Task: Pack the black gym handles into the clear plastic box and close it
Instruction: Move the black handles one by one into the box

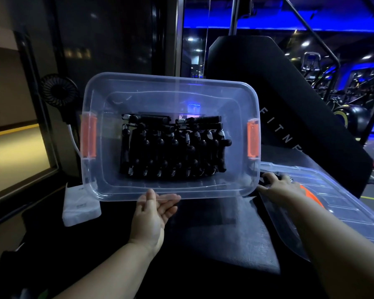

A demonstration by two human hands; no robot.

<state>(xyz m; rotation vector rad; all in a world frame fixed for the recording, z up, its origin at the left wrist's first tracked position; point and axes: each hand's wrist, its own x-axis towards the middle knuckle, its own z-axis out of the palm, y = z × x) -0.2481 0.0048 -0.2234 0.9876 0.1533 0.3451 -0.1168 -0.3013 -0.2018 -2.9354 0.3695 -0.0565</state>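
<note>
While the clear plastic box (203, 189) tilts up, black gym handles (173, 152) stacked inside, the left hand (153, 214) props its near rim, grip open; the right hand (279, 186) covers a dark thing (266, 177), perhaps a loose handle, grip unclear. Lay it flat atop the stack.

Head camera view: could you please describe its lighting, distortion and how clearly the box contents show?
Head view: dim, with blue light behind; the wide-angle lens bows the rim of the clear plastic box; the black gym handles merge into one dark mass, only their springs glinting.
</note>
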